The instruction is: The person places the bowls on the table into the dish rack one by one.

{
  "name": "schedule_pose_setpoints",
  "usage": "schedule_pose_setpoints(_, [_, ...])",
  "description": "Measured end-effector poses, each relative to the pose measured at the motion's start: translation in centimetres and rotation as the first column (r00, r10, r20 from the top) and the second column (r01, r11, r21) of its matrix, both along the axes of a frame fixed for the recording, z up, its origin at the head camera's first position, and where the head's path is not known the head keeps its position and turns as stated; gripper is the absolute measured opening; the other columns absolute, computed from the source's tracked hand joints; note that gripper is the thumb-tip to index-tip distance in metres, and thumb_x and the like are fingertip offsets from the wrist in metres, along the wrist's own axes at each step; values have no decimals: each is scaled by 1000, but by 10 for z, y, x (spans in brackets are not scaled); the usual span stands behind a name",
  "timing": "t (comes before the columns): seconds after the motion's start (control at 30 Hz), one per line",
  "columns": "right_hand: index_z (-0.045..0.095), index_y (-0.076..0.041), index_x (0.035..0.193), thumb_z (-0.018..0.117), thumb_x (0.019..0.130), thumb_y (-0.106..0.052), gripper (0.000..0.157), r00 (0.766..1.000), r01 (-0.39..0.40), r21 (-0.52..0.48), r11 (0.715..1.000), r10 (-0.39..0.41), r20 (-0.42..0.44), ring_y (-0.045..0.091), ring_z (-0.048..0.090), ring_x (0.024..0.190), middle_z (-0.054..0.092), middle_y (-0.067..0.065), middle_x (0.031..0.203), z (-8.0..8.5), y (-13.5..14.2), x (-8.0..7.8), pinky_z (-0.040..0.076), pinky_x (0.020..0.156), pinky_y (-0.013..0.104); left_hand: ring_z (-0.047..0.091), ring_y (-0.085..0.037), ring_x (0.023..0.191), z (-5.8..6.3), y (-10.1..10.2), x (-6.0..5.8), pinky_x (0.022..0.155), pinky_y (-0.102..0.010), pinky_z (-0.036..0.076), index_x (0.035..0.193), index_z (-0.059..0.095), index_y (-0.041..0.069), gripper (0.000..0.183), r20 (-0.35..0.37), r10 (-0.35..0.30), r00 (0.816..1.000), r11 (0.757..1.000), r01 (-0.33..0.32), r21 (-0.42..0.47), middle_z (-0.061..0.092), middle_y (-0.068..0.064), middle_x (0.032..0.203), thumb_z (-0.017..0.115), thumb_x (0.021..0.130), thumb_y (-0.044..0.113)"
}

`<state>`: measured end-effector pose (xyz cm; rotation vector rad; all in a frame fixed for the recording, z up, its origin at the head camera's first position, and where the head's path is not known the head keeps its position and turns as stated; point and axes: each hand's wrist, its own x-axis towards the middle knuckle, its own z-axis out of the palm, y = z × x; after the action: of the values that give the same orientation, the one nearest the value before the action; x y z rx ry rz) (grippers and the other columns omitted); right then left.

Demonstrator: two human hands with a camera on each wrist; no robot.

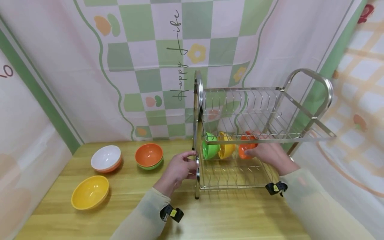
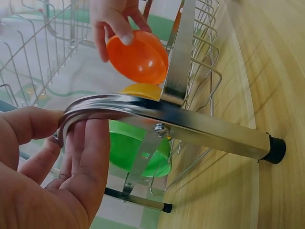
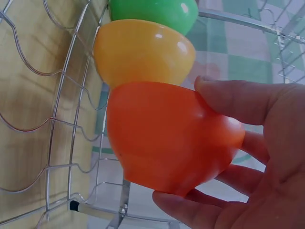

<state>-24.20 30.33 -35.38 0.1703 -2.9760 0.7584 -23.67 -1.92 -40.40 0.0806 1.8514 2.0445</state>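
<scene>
My right hand (image 1: 270,154) pinches an orange bowl (image 3: 167,136) between thumb and fingers. The bowl is tipped on its side at the lower tier of a metal dish rack (image 1: 255,141). To its left a yellow bowl (image 1: 227,146) and a green bowl (image 1: 211,146) stand on edge in that tier. My left hand (image 1: 181,168) grips the rack's left side frame, thumb on one side of the tube and fingers on the other, as the left wrist view shows (image 2: 71,157). In the head view the upper tier's front rail partly hides the orange bowl.
Left of the rack on the wooden table (image 1: 132,206) sit a white bowl (image 1: 106,158) stacked on an orange one, an orange bowl (image 1: 149,155) stacked on a green one, and a yellow bowl (image 1: 90,192). A patterned curtain (image 1: 144,60) hangs behind the table.
</scene>
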Motion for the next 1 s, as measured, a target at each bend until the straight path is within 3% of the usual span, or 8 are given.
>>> schedule_pose_setpoints(0.13, [47, -9, 147, 80, 81, -19, 74, 998, -25, -24, 999, 26, 58, 26, 61, 86, 67, 14, 109, -2, -2, -9, 53, 69, 40, 65, -26, 74, 0, 1, 0, 69, -40, 61, 129, 65, 10, 47, 0, -1, 1000, 1000, 1, 8, 60, -16, 97, 66, 85, -8])
schedule_pose_setpoints(0.27, [46, -9, 147, 78, 83, -21, 73, 992, -12, -42, 999, 17, 125, 34, 61, 98, 64, 19, 119, -2, -2, -15, 53, 78, 50, 65, -26, 74, 0, 2, 1, 68, -40, 61, 129, 65, 10, 47, -1, 0, 1000, 1000, 0, 10, 60, -16, 96, 66, 85, -8])
schedule_pose_setpoints(0.4, [47, -6, 145, 77, 84, -23, 70, 991, -18, 7, 1000, 16, 135, 41, 57, 110, 60, 23, 128, -2, -2, -22, 48, 88, 60, 65, -27, 75, 0, 1, 1, 69, -40, 61, 129, 65, 9, 47, -2, 0, 1000, 1000, 0, 16, 60, -16, 97, 66, 85, -8])
schedule_pose_setpoints(0.67, [45, 0, 146, 79, 82, -24, 77, 994, -39, 160, 986, 21, 110, 47, 52, 116, 56, 25, 133, -3, -8, -35, 45, 92, 62, 65, -27, 76, -1, 0, 0, 70, -40, 61, 129, 65, 10, 48, 2, 6, 1000, 1000, -6, 12, 60, -15, 98, 66, 84, -8])
schedule_pose_setpoints(0.83, [38, -2, 151, 81, 80, -27, 87, 988, -38, 160, 986, 13, 153, 50, 45, 124, 47, 27, 143, -2, -12, -40, 40, 98, 65, 65, -27, 77, -1, 0, 0, 70, -40, 61, 127, 66, 11, 46, 5, 10, 1000, 1000, -10, 15, 59, -16, 98, 66, 84, -8])
schedule_pose_setpoints(1.0, [36, 1, 152, 81, 81, -29, 90, 986, -51, 138, 989, 28, 161, 50, 46, 123, 50, 28, 140, -2, -12, -42, 37, 101, 66, 65, -27, 77, -1, 0, 1, 70, -40, 61, 128, 66, 11, 48, 7, 10, 1000, 1000, -10, 14, 59, -16, 98, 66, 84, -8])
